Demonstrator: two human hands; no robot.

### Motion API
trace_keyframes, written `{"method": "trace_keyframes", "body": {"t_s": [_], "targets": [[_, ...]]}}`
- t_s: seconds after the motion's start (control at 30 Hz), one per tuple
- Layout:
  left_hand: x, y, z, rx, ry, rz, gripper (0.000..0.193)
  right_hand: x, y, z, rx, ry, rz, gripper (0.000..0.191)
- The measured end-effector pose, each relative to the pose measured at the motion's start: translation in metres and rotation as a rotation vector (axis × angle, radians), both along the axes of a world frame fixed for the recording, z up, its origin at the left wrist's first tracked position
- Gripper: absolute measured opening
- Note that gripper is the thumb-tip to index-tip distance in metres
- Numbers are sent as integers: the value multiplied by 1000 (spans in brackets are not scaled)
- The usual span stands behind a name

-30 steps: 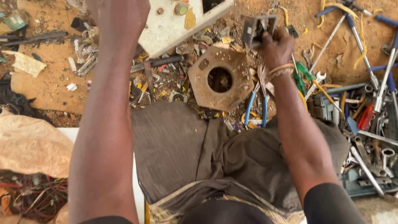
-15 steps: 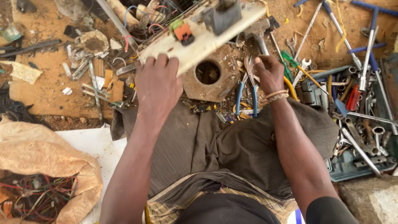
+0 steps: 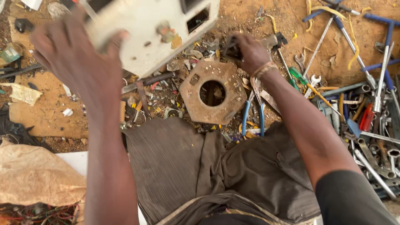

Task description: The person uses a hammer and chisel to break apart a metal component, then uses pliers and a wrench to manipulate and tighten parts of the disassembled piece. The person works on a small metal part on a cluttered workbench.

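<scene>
Head view shows your left hand clamped on the near edge of the white panel, lifted clear of the ground and blurred, so you cannot read its finer detail. Your right hand is closed around a small dark part just beyond the rusty plate, beside the hammer. The 2 hands are well apart.

As a judgement, you are somewhere in the middle of stripping the panel: it has open cut-outs and a bolt on its face, yet it is whole, with nothing visibly freed from it. The dark part in your right hand is not touching the panel, so any work on it is yet to come.

Panel's long axis runs from lower left to upper right, tilted, with its flat face turned toward you and its far end out of frame at the top. Rusty plate lies flat on the ground between your knees, hole up, with spanners piled well to your right
</scene>
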State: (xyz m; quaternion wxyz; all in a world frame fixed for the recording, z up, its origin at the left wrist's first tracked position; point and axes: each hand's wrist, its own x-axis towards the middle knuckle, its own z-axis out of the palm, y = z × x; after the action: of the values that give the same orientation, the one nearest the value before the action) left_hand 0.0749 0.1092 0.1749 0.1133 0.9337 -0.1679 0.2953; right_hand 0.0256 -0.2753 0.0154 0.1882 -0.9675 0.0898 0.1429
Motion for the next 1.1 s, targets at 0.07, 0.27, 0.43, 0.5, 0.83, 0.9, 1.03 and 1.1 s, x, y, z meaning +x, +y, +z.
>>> {"method": "trace_keyframes", "body": {"t_s": [0.07, 0.27, 0.43, 0.5, 0.83, 0.9, 1.03, 1.1], "targets": [[26, 6, -2, -35, 93, 78, 74, -15, -9, 15, 336, -167, -100, 61], [-9, -42, -9, -316, 373, 97, 99, -119, -30, 62, 1869, -118, -554, 55], [-130, -142, -21, -717, 472, -566, 27, -182, 2, 72, 2035, -170, -481, 43], [-162, -157, -20, -483, 469, -554, 52, -196, 17, 71, 2045, -210, -461, 48], [-199, -171, -44, -613, 762, -469, 63, -211, 41, 52, 1680, -392, -464, 59], [-198, -162, -55, -699, 879, -539, 68, -214, 42, 57, 1355, -540, -298, 65], [-202, -138, -70, -1009, 1089, -574, 67, -226, 49, 76, 688, -783, 31, 91], [-206, -128, -73, -1015, 1025, -632, 71, -229, 56, 84, 526, -815, 91, 105]]}}
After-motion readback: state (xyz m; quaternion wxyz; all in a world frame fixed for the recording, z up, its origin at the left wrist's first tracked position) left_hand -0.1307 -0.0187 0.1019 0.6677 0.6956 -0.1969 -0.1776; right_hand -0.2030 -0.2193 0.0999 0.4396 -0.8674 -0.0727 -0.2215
